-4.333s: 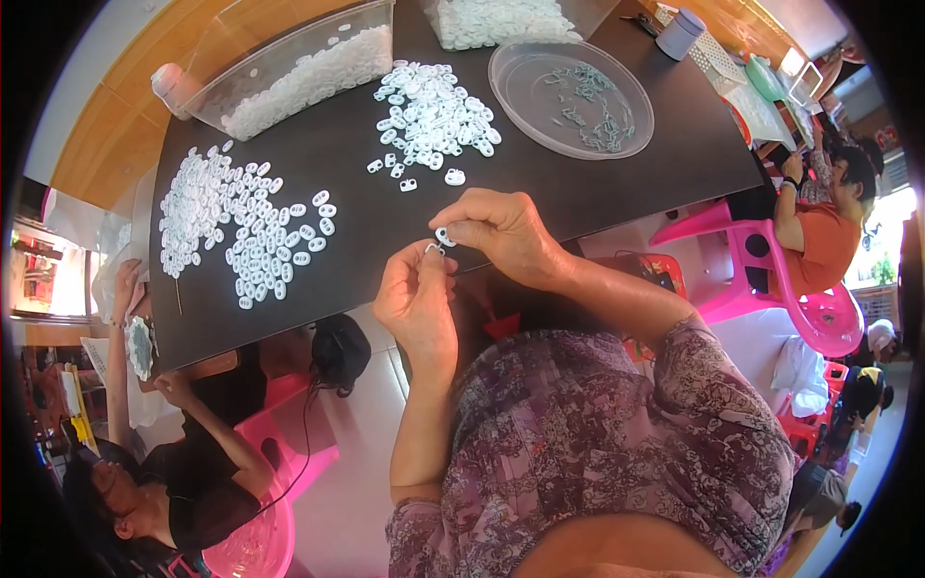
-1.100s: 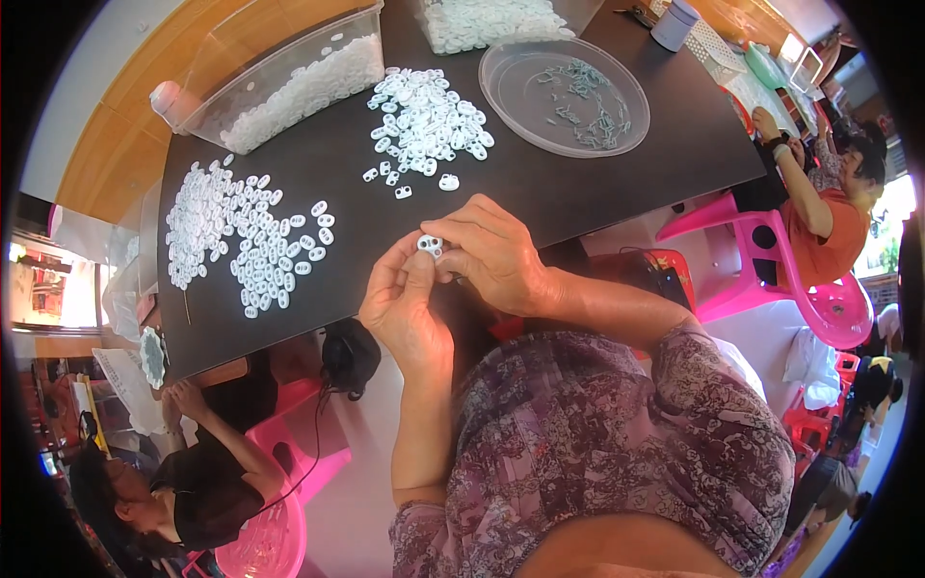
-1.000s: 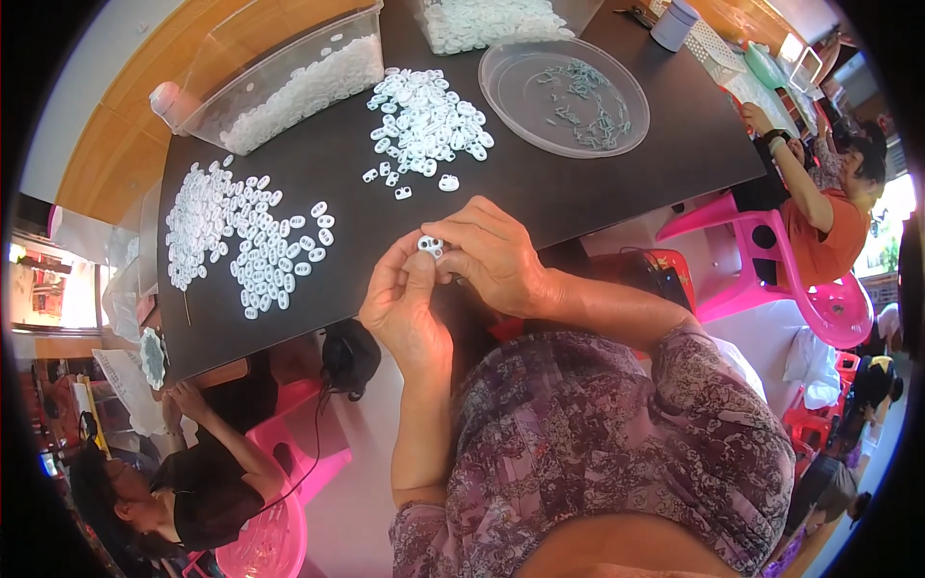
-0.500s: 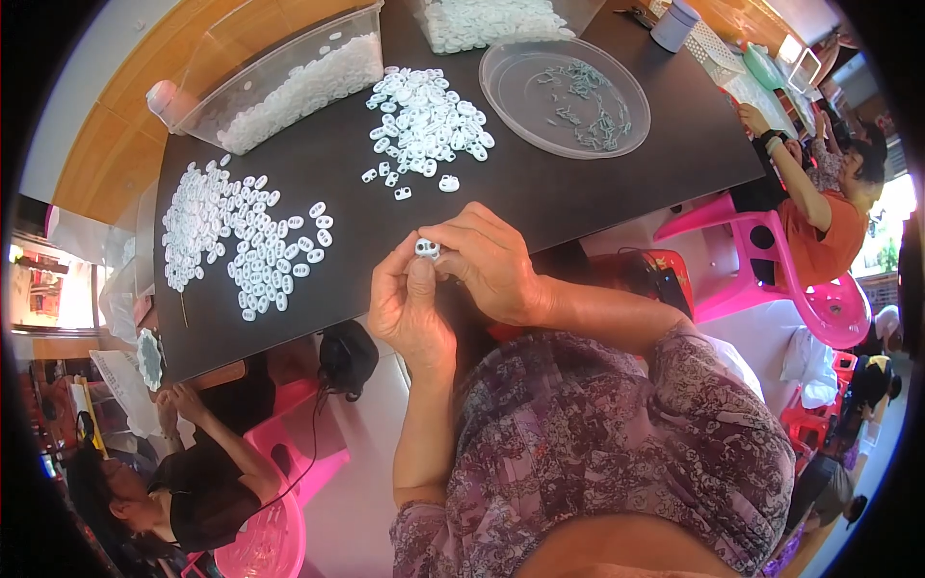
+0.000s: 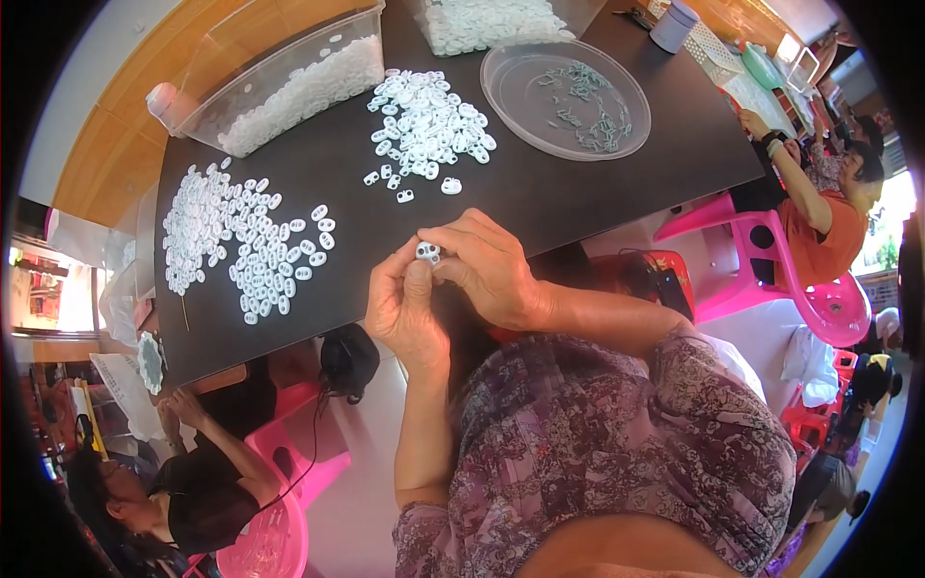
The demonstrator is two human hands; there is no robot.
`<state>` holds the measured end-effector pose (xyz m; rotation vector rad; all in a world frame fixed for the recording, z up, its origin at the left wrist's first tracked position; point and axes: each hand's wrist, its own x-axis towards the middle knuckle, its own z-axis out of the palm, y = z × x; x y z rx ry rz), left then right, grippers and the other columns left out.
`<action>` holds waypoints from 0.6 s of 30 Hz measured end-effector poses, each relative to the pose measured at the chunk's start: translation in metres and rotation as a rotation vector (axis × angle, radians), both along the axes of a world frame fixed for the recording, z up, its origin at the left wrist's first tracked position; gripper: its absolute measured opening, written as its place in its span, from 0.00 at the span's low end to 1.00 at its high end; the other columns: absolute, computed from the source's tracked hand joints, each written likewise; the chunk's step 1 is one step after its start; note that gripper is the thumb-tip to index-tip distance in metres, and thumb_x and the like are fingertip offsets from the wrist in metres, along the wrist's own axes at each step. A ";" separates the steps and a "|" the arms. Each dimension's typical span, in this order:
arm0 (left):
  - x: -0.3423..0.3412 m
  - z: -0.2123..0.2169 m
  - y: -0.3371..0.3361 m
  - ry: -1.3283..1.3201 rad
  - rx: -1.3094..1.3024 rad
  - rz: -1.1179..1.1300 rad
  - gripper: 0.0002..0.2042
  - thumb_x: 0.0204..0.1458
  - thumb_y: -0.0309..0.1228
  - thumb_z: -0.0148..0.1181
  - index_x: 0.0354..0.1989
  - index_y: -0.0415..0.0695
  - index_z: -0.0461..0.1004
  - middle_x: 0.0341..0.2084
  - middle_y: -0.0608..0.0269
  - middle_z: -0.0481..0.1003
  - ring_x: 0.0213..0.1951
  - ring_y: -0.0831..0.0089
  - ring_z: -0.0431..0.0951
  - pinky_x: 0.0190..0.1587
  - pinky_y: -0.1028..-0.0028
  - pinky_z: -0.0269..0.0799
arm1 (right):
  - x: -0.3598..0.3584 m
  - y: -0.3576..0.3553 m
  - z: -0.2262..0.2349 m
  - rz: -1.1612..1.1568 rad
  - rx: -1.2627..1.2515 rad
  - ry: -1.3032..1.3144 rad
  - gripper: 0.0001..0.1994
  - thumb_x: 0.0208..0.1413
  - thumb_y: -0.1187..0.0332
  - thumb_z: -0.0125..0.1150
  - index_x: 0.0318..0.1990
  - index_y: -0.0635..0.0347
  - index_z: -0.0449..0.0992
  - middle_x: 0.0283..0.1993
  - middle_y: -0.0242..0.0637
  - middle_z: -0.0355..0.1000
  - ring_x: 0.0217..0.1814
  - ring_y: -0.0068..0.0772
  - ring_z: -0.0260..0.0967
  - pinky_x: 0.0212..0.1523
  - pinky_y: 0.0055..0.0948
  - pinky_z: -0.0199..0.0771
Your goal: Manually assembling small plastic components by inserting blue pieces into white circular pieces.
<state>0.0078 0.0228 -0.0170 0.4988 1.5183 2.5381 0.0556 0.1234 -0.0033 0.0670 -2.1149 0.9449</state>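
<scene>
Between the fingertips of both hands, just off the table's near edge, is a small white plastic piece with two dark holes (image 5: 428, 251). My left hand (image 5: 409, 303) pinches it with thumb and fingers. From the other side my right hand (image 5: 491, 270) grips it too, its fingers curled over the top. The fingers hide the underside of the piece. Beyond my hands lies a heap of white two-holed pieces (image 5: 429, 125), with a few loose ones at its near side. To the left spreads another pile of white oval pieces (image 5: 265, 260).
Clear bins of white pieces (image 5: 303, 91) stand at the far side of the dark table (image 5: 578, 197). A round clear tray (image 5: 520, 120) holds small grey-green bits. Co-workers sit at left and right on pink chairs (image 5: 752, 255). A lidded cup (image 5: 674, 27) is far right.
Both hands keep their grip on the white piece, which has tilted slightly between the fingers. The view has shifted very slightly. Nothing on the table has been moved.
</scene>
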 end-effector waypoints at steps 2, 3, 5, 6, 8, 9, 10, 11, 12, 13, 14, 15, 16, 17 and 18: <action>0.001 -0.001 -0.001 0.008 -0.005 0.023 0.12 0.51 0.30 0.60 0.39 0.33 0.72 0.29 0.62 0.74 0.27 0.80 0.70 0.31 0.82 0.69 | 0.000 -0.001 -0.001 0.003 -0.010 0.003 0.16 0.44 0.78 0.59 0.44 0.69 0.71 0.33 0.42 0.70 0.30 0.37 0.64 0.31 0.30 0.67; 0.002 -0.001 -0.001 0.010 -0.002 0.023 0.12 0.51 0.30 0.60 0.39 0.33 0.72 0.29 0.62 0.74 0.27 0.80 0.70 0.31 0.82 0.69 | 0.001 -0.001 -0.001 0.003 -0.007 0.005 0.16 0.44 0.78 0.59 0.44 0.69 0.71 0.33 0.42 0.70 0.30 0.37 0.64 0.31 0.30 0.67; 0.002 -0.003 0.001 -0.005 0.007 0.012 0.13 0.51 0.30 0.60 0.39 0.33 0.72 0.29 0.62 0.74 0.27 0.81 0.71 0.31 0.83 0.69 | -0.001 0.001 -0.003 0.008 0.003 0.009 0.17 0.44 0.79 0.59 0.44 0.69 0.71 0.33 0.42 0.70 0.30 0.37 0.65 0.31 0.30 0.67; 0.002 -0.003 0.003 -0.008 0.004 0.012 0.13 0.51 0.30 0.60 0.39 0.33 0.72 0.29 0.62 0.74 0.27 0.81 0.71 0.31 0.83 0.69 | -0.001 0.002 -0.005 0.008 0.000 0.006 0.17 0.44 0.79 0.59 0.44 0.69 0.71 0.33 0.42 0.70 0.30 0.37 0.65 0.31 0.30 0.67; 0.004 -0.003 0.001 -0.006 0.026 0.018 0.12 0.51 0.30 0.59 0.39 0.33 0.72 0.29 0.62 0.74 0.28 0.81 0.71 0.30 0.83 0.69 | -0.001 0.001 -0.006 0.011 0.011 0.021 0.16 0.43 0.79 0.59 0.44 0.70 0.71 0.34 0.42 0.70 0.30 0.36 0.65 0.31 0.30 0.67; 0.005 -0.003 0.000 -0.005 0.026 0.019 0.12 0.51 0.30 0.59 0.39 0.33 0.72 0.29 0.62 0.74 0.28 0.81 0.71 0.30 0.83 0.69 | -0.001 0.001 -0.005 0.012 0.011 0.021 0.16 0.43 0.79 0.59 0.44 0.70 0.71 0.34 0.42 0.70 0.30 0.36 0.65 0.31 0.30 0.67; 0.005 -0.003 -0.001 0.002 0.024 0.018 0.12 0.52 0.30 0.58 0.40 0.33 0.71 0.29 0.63 0.73 0.28 0.81 0.70 0.32 0.82 0.69 | 0.000 0.000 -0.003 0.017 0.012 0.028 0.16 0.43 0.79 0.59 0.43 0.69 0.71 0.33 0.42 0.71 0.30 0.36 0.65 0.30 0.29 0.67; 0.006 -0.003 -0.001 0.010 0.021 0.017 0.11 0.53 0.29 0.58 0.40 0.34 0.71 0.29 0.63 0.73 0.29 0.81 0.70 0.34 0.82 0.68 | 0.000 0.000 -0.002 0.021 0.013 0.034 0.16 0.43 0.79 0.59 0.43 0.69 0.71 0.33 0.42 0.71 0.29 0.36 0.65 0.30 0.29 0.67; 0.007 -0.002 -0.001 0.010 0.021 0.018 0.11 0.53 0.29 0.58 0.40 0.34 0.71 0.29 0.63 0.73 0.29 0.81 0.70 0.34 0.82 0.68 | 0.000 -0.001 -0.001 0.022 0.013 0.034 0.16 0.43 0.79 0.59 0.43 0.69 0.71 0.33 0.42 0.71 0.29 0.36 0.65 0.30 0.29 0.67; 0.008 -0.002 0.000 0.016 0.026 0.026 0.11 0.53 0.29 0.57 0.40 0.34 0.71 0.29 0.63 0.72 0.29 0.81 0.70 0.34 0.82 0.68 | 0.000 0.000 -0.002 0.026 0.016 0.048 0.15 0.43 0.79 0.59 0.43 0.70 0.71 0.32 0.42 0.71 0.29 0.36 0.64 0.29 0.28 0.67; 0.009 -0.002 0.000 0.022 0.031 0.033 0.11 0.53 0.30 0.57 0.40 0.34 0.71 0.30 0.63 0.72 0.29 0.81 0.69 0.34 0.82 0.68 | 0.000 0.000 -0.002 0.030 0.019 0.062 0.15 0.44 0.79 0.59 0.42 0.70 0.71 0.32 0.42 0.71 0.29 0.36 0.64 0.29 0.28 0.66; 0.008 -0.003 0.001 0.022 0.032 0.033 0.11 0.53 0.30 0.57 0.40 0.34 0.71 0.30 0.63 0.72 0.29 0.81 0.69 0.34 0.82 0.68 | -0.001 0.000 -0.003 0.029 0.019 0.061 0.15 0.44 0.79 0.59 0.42 0.70 0.71 0.32 0.42 0.71 0.29 0.36 0.64 0.29 0.28 0.66; 0.008 -0.006 0.002 0.037 0.036 0.038 0.11 0.54 0.30 0.57 0.40 0.34 0.71 0.30 0.63 0.72 0.29 0.81 0.69 0.34 0.82 0.68 | -0.001 0.000 -0.004 0.030 0.014 0.071 0.15 0.44 0.79 0.59 0.42 0.70 0.71 0.32 0.41 0.71 0.29 0.35 0.64 0.28 0.28 0.66; 0.008 -0.007 0.002 0.052 0.039 0.043 0.11 0.54 0.30 0.57 0.40 0.34 0.71 0.30 0.63 0.72 0.29 0.81 0.69 0.34 0.81 0.67 | -0.002 0.000 -0.005 0.031 0.009 0.080 0.14 0.44 0.79 0.58 0.42 0.70 0.71 0.31 0.41 0.71 0.29 0.35 0.64 0.28 0.28 0.66; 0.007 -0.008 0.002 0.052 0.040 0.043 0.11 0.54 0.30 0.57 0.40 0.34 0.71 0.30 0.63 0.72 0.29 0.81 0.69 0.34 0.81 0.67 | -0.002 0.000 -0.006 0.031 0.009 0.080 0.14 0.44 0.79 0.58 0.42 0.70 0.71 0.31 0.41 0.71 0.29 0.35 0.64 0.28 0.28 0.66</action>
